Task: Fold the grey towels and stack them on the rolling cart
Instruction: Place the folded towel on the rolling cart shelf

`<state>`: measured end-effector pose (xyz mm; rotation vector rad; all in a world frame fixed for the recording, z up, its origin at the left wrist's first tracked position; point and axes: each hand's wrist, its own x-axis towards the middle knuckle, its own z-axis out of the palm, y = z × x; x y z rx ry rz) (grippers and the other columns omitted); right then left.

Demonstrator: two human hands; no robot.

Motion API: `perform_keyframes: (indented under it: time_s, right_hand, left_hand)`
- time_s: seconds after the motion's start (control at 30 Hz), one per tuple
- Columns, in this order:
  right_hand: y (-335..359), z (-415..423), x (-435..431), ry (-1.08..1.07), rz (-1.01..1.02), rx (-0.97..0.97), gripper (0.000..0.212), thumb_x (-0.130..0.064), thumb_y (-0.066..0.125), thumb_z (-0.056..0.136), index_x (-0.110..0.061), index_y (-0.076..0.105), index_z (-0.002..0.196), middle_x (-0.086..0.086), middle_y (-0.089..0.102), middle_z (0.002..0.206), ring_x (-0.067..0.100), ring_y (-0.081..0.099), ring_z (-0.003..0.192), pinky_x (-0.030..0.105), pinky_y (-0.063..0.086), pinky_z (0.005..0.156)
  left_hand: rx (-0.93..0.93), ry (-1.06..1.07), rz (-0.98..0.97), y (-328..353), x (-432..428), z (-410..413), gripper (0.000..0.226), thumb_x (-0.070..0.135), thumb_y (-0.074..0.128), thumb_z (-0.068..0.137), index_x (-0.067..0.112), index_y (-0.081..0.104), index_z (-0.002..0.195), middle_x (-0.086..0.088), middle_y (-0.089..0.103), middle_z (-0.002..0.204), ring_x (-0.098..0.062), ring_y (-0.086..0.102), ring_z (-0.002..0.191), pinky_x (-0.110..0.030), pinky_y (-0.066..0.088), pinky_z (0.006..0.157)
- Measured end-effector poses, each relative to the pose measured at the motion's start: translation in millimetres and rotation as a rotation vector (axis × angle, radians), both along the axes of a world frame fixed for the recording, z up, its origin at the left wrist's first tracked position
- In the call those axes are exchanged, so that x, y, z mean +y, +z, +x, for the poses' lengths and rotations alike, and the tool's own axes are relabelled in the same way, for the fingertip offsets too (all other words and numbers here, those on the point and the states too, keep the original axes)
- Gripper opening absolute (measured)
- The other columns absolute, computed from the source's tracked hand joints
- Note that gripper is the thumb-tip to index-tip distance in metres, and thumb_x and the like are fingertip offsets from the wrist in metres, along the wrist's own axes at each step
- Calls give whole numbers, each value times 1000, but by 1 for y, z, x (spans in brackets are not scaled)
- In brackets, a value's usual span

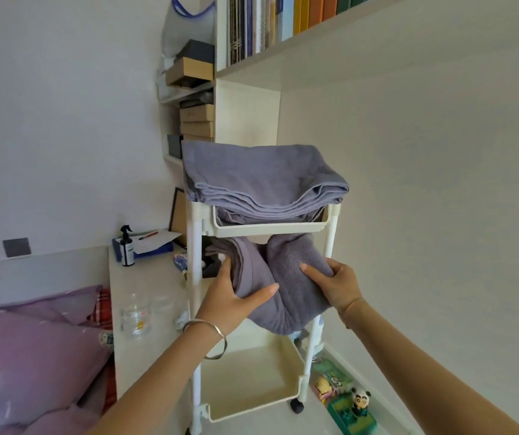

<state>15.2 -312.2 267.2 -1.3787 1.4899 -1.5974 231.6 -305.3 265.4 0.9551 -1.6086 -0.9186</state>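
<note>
The rolling cart (pixel 327 221) stands in the middle of the scene, with the bed to its near left and the wall to its right. Its top tray carries a stack of folded grey towels (pixel 261 180) that overhangs the rim on the left and right. One more grey towel (pixel 286 296) is held at the middle level, bunched and partly hanging down toward the bottom tray (pixel 252 381), which is bare.

The left hand (pixel 236 296) is closed on the towel's left fold, thumb across the front. The right hand (pixel 335 284) is closed on its right fold, fingers pressed into the pile.

Procedure, as judged: the step in hand appears to be seating this towel on the cart. The person should gather the hanging part first, square the edges, then slide the bundle in level so that it clears the white posts.

Count:
- Cart: one, with two trays plainly visible; a middle tray cannot be confirmed behind the towel.
- Towels: one in the hands; the stacked number cannot be counted, as the layers merge.
- Hands: two.
- Bracelet (pixel 211 337): one, left wrist.
</note>
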Motion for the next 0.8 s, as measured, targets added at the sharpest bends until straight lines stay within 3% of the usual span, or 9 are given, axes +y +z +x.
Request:
perform_keyframes:
  time_s: [0.07,0.13,0.27,0.4,0.5,0.63,0.8]
  right_hand:
    - [-1,5,-10,-39,-36,11,16,-17,77,77,-13,66,66,-13,62,56,-3,53,52,11,46,53]
    - [0,6,-20,-58,-52,22,12,-20,76,77,-17,67,71,-12,64,61,-3,55,55,9,45,54]
    - [4,4,-36,-80,-15,60,15,-26,75,79,-14,69,85,-2,67,77,11,60,71,21,48,64]
    - [12,13,-56,-109,-19,193,24,-28,71,81,-9,70,96,3,67,83,20,59,79,32,51,77]
    - [14,18,-66,-166,-43,240,30,-30,69,83,-10,68,105,8,69,95,25,61,88,32,48,81]
    - [9,20,-75,-179,-19,289,33,-31,67,85,-8,66,108,12,69,101,29,61,94,32,47,82]
    - [1,24,-81,-208,-5,259,30,-30,66,85,-7,64,105,12,69,100,31,62,94,33,48,82]
  left_hand:
    - [-13,101,-17,1,-6,-9,104,64,76,52,26,36,140,8,53,134,-11,51,122,-39,42,105]
    - [-62,217,-67,7,-13,-14,98,62,72,62,28,29,143,5,50,137,-18,50,123,-38,42,103]
    - [-202,375,-106,15,-32,-14,68,49,62,82,20,38,139,-7,58,125,-31,55,113,-35,46,94]
    - [-184,470,-85,18,-53,-15,58,44,61,86,10,47,131,-12,63,119,-34,58,108,-38,48,90]
    - [-165,506,-140,15,-57,-19,54,38,61,87,8,49,130,-14,61,121,-35,57,110,-38,48,88]
    - [-287,544,-220,1,-64,-18,53,36,52,93,15,39,140,-17,62,114,-35,58,101,-37,46,80]
    - [-387,570,-143,-12,-72,-19,53,30,42,98,24,25,147,-20,62,114,-36,60,95,-41,48,79]
